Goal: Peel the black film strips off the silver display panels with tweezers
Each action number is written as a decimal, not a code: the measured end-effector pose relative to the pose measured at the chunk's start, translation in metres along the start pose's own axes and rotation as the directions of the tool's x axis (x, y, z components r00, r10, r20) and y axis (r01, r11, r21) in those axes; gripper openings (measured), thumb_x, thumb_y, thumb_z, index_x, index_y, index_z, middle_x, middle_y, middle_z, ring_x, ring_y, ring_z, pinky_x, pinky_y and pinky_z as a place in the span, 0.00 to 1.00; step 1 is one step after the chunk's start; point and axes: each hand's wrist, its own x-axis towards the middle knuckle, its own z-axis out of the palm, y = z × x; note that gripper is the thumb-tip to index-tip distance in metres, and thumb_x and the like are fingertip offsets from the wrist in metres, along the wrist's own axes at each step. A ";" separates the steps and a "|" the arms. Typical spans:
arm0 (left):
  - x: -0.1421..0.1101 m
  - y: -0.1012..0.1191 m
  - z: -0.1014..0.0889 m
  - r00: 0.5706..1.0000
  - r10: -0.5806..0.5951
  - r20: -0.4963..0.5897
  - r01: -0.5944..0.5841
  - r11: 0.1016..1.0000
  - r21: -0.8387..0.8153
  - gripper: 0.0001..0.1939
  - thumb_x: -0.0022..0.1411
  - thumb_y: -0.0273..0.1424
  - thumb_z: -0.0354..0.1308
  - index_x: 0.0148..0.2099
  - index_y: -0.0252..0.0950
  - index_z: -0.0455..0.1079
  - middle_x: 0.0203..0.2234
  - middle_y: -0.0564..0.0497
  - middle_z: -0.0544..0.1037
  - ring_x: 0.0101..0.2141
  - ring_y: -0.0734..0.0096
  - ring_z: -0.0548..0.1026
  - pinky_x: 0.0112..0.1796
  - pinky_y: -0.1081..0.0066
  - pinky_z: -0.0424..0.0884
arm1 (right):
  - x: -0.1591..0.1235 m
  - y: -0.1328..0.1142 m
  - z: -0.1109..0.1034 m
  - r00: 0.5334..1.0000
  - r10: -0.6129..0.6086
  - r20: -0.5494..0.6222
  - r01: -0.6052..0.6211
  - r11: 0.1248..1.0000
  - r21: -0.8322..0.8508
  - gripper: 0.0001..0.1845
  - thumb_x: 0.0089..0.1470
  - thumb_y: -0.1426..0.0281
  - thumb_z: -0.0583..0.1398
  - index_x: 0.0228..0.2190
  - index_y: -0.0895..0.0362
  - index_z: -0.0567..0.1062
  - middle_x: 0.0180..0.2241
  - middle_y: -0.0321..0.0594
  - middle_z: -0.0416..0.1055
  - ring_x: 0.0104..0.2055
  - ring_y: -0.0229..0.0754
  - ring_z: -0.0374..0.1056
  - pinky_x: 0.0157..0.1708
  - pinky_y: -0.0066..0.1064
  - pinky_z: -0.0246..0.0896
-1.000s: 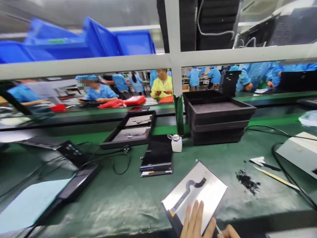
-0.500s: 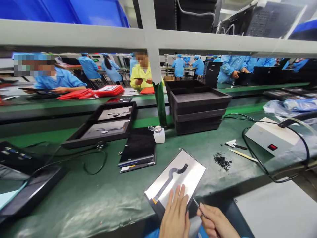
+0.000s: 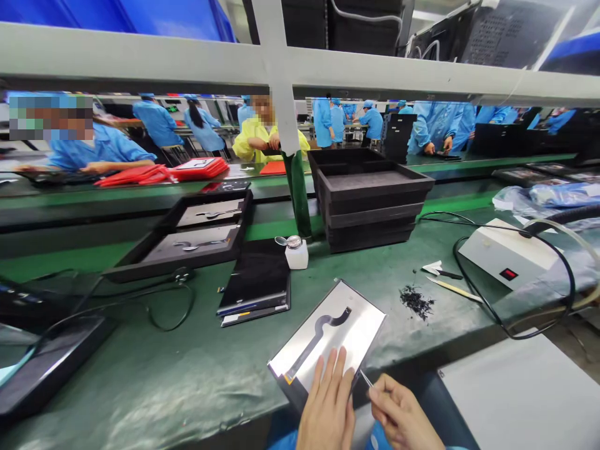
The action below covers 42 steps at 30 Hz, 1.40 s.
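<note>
A display panel [image 3: 359, 319] with a silvery back lies slanted at the front edge of the bench. A dark, curved flex cable [image 3: 319, 331] runs across that back. My left hand [image 3: 328, 397] rests flat on the panel's lower part, fingers stretched out. Beside the panel's right edge, my right hand [image 3: 398, 406] pinches a thin metal tool, which looks like tweezers [image 3: 366, 379]. Its tip meets the panel's edge. The rear end of the tool is hidden in my fingers.
Behind the panel are stacked dark screens [image 3: 257, 275], a white pump bottle [image 3: 297, 253], a tray with panels [image 3: 187, 234] and stacked black trays [image 3: 375, 206]. Black scraps [image 3: 416, 302], yellow tweezers [image 3: 454, 290] and a cabled white box [image 3: 510, 253] stand to the right. Co-workers sit across the bench.
The camera view has shifted slightly, moving the bench items a little left in the picture. My left hand stays on the panel, and the right still holds the tool at its edge.
</note>
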 end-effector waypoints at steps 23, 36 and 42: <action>-0.002 -0.002 0.002 1.000 0.010 0.005 -0.010 1.000 0.000 0.23 0.63 0.17 0.48 0.59 0.28 0.67 0.64 0.39 0.65 0.65 0.51 0.61 0.61 0.55 0.64 | -0.005 -0.007 -0.001 0.998 0.009 -0.070 -0.017 0.993 -0.113 0.39 0.32 0.33 0.65 0.26 0.55 0.66 0.13 0.20 0.52 0.13 0.24 0.38 0.09 0.20 0.30; 0.000 -0.001 0.000 1.000 -0.006 0.002 0.006 1.000 -0.025 0.22 0.64 0.17 0.48 0.59 0.29 0.68 0.63 0.40 0.67 0.65 0.53 0.60 0.63 0.56 0.60 | -0.001 -0.004 -0.005 0.997 -0.037 -0.065 0.025 0.984 -0.177 0.38 0.36 0.32 0.62 0.27 0.55 0.67 0.13 0.20 0.50 0.13 0.26 0.38 0.11 0.20 0.33; 0.002 -0.001 -0.001 1.000 -0.015 0.000 0.015 0.999 -0.040 0.22 0.64 0.17 0.48 0.59 0.29 0.67 0.64 0.41 0.66 0.65 0.55 0.60 0.64 0.57 0.60 | 0.001 -0.004 -0.006 0.989 -0.147 -0.016 0.140 0.965 -0.223 0.36 0.38 0.34 0.64 0.23 0.54 0.63 0.15 0.21 0.52 0.14 0.25 0.40 0.14 0.21 0.33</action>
